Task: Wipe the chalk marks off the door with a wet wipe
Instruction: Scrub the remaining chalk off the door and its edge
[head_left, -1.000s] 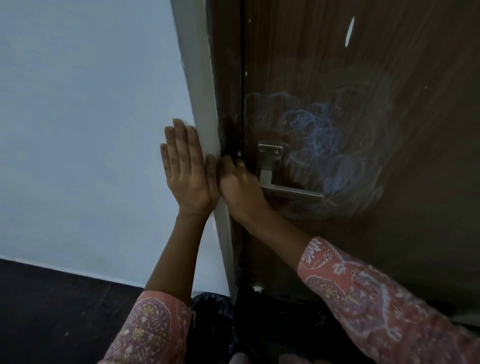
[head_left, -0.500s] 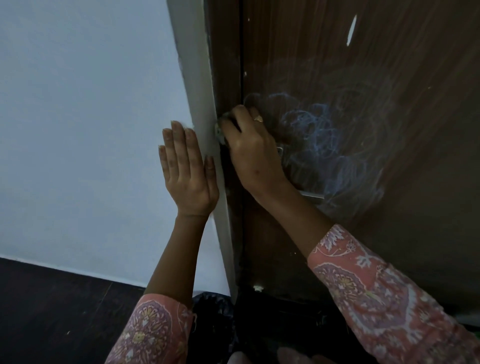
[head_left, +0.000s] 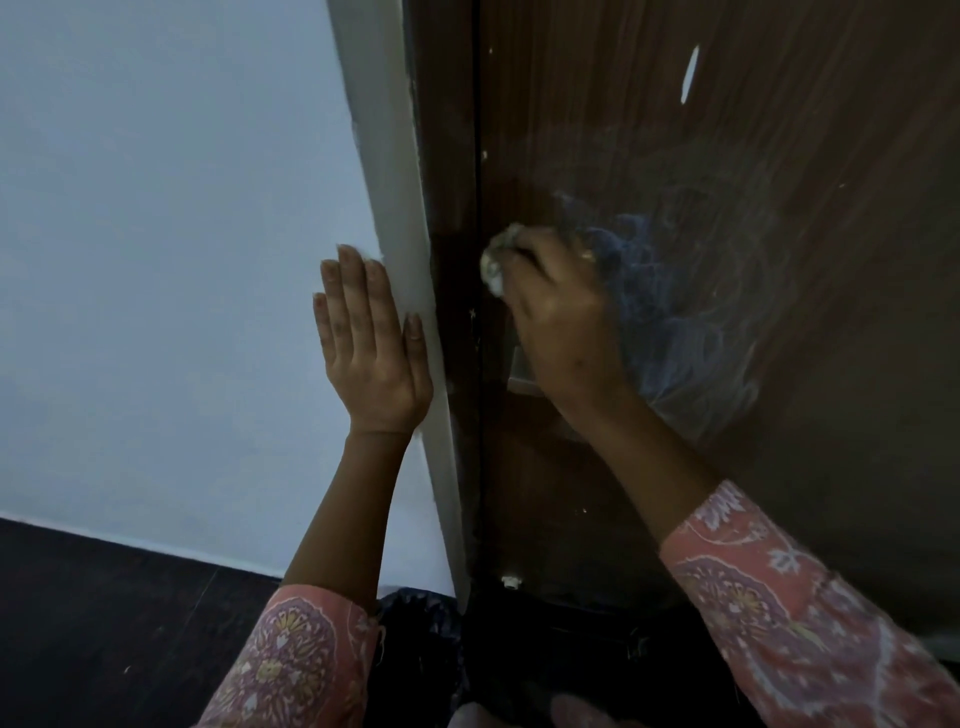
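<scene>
A dark brown wooden door fills the right half of the view. Bluish-white chalk marks swirl across it right of the handle. My right hand presses a crumpled whitish wet wipe against the door near its left edge, just left of the chalk. It hides most of the metal door handle. My left hand lies flat, fingers apart, on the white wall beside the grey door frame.
A short white streak marks the door high up. Dark floor runs below the wall at the lower left. A dark crinkled bag sits at the foot of the frame, between my patterned pink sleeves.
My right hand rose with the wipe from beside the handle to the door's left edge, then shifted slightly right and down toward the chalk. My left hand has stayed on the wall.
</scene>
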